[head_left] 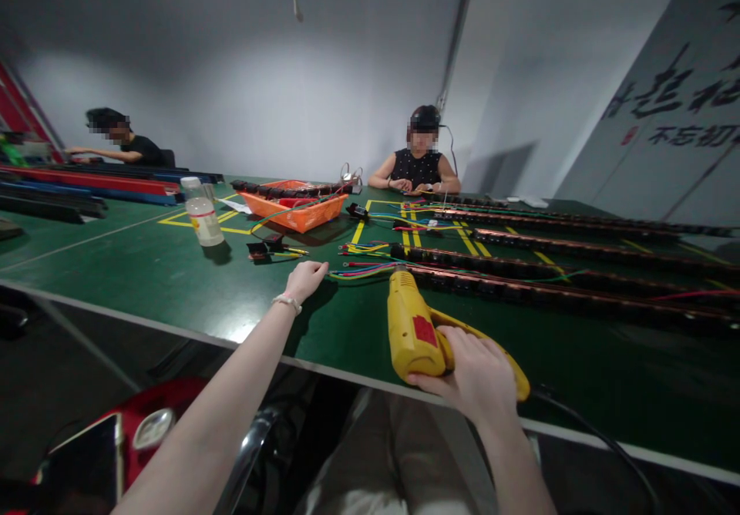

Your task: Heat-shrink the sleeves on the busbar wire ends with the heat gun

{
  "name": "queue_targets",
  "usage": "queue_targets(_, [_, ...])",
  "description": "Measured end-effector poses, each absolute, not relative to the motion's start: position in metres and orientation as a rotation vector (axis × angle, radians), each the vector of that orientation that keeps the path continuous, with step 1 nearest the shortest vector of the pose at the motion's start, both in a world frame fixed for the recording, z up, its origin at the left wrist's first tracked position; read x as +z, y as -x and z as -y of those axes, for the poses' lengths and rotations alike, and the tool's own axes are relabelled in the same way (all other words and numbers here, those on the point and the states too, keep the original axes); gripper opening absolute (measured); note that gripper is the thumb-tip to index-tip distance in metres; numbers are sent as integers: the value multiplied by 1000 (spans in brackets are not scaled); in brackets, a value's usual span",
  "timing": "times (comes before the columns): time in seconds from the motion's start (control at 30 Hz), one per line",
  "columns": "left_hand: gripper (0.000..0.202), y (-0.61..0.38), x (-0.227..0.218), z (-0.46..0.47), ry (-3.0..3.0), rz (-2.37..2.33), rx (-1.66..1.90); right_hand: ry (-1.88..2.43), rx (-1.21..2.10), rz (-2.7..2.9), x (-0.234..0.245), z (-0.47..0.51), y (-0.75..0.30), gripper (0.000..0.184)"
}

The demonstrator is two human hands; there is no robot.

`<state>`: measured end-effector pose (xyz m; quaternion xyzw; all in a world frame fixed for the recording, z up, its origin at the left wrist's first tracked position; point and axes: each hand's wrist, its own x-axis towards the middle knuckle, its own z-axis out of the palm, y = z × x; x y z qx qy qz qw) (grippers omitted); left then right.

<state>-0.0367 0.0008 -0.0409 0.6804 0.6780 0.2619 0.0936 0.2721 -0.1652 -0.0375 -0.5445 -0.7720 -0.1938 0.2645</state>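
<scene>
While the right hand (477, 372) wraps its fingers around the grip of a yellow electric screwdriver (417, 330), the tool lies on its side on the green table (173, 276), near the front edge. Its body is a bright yellow plastic with a red label on the flank, and its nose points away from the person toward the nearest power strip (549, 293), a long dark rail with a coppery sheen. A black cord (601, 442) runs from the tool's rear over the table edge. The left hand (306, 277) reaches forward with a pale bracelet on the wrist and rests loosely curled on the table, gripping nothing, just beside a bundle of coloured wires (361, 270) in yellow, green, red and blue that leads to the strip's end. More such strips lie in parallel rows to the right. Farther back stand a clear plastic bottle (202, 213) and an orange tray (294, 205) holding dark parts. Across the table a person in a dark dotted top (419, 168) sits with both hands on the surface; another person sits far left.
</scene>
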Motion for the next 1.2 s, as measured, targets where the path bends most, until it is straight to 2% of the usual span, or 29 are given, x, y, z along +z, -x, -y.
queue_targets(0.4, [48, 33, -39, -1, -1998, -2037, 725, 1538, -572, 2085, -38, 167, -263, 68])
queue_targets(0.77, [49, 33, -37, 2, -1994, -2011, 735, 1510, -562, 2110, -36, 174, -235, 70])
queue_targets(1.2, [26, 37, -43, 35, -2063, -1761, 780, 1440, -496, 2073, -36, 182, -223, 83])
